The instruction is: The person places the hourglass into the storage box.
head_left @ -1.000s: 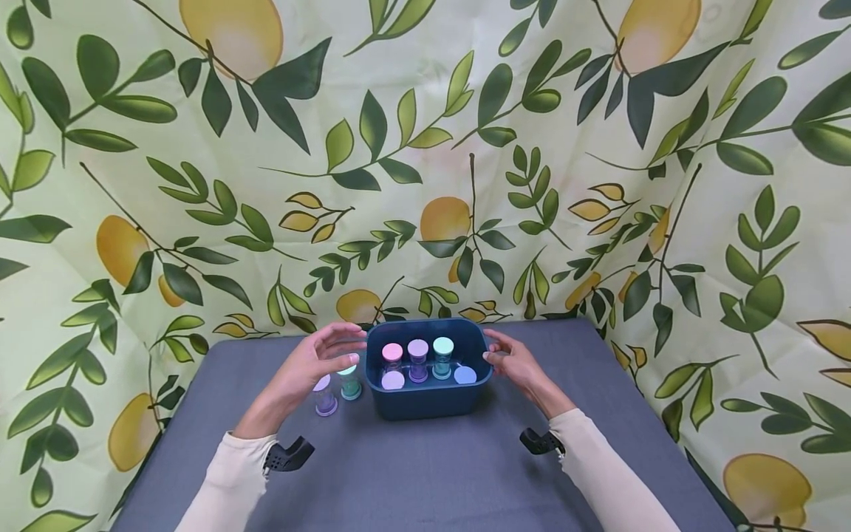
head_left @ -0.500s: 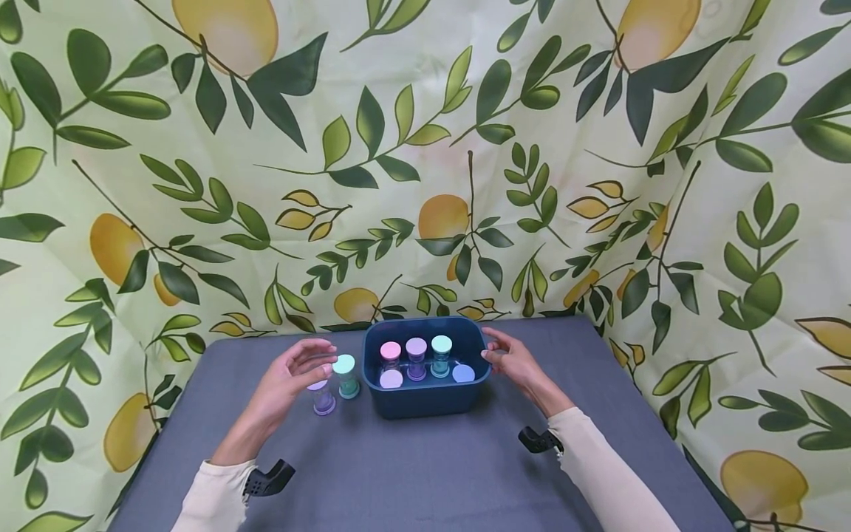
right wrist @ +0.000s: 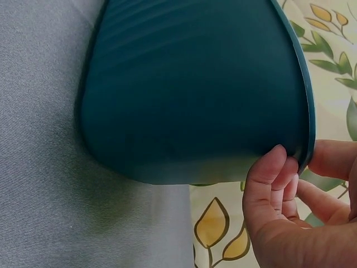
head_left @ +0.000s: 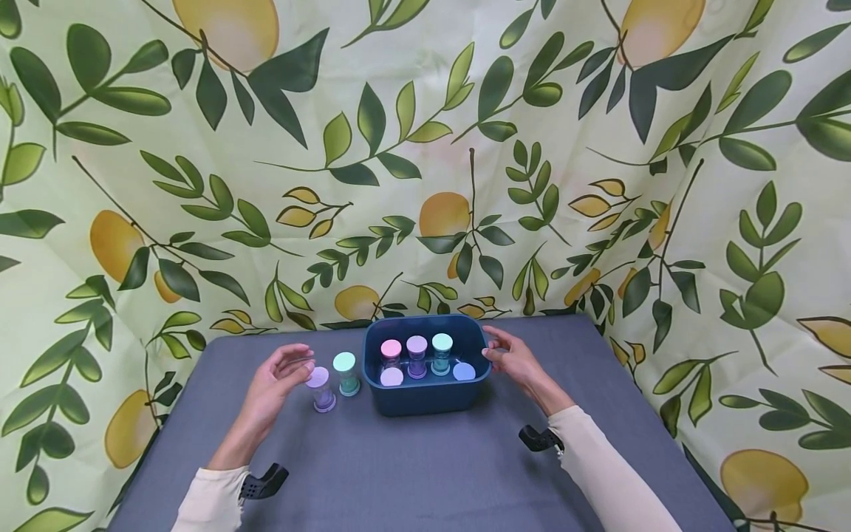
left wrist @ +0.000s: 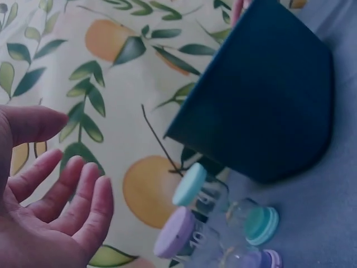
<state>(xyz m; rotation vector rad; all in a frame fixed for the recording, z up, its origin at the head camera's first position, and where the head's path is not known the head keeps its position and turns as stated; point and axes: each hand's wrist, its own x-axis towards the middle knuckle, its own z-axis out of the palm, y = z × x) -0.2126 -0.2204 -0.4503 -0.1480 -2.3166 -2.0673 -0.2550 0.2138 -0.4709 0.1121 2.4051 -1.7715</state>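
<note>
A dark blue plastic bin (head_left: 425, 400) stands on the table, several sand timers inside it. Among these are a pink-capped one (head_left: 391, 347), a purple one (head_left: 417, 355) and a mint one (head_left: 442, 353). My right hand (head_left: 515, 362) pinches the bin's right rim, as the right wrist view shows, thumb on the outer wall. Left of the bin, a mint sand timer (head_left: 346, 373) and a lilac sand timer (head_left: 322, 389) stand upright on the table. My left hand (head_left: 271, 384) hovers just left of the lilac one, fingers loosely bent, holding nothing.
The grey cloth-covered table (head_left: 425, 473) runs back to a fabric backdrop (head_left: 372, 222) printed with lemons and leaves, which also closes in both sides. A black camera band (head_left: 264, 482) sits on the left wrist, another (head_left: 540, 439) on the right.
My left hand has moved left, away from the bin's left rim and past the two sand timers, which now show fully. My right hand stays at the right rim.
</note>
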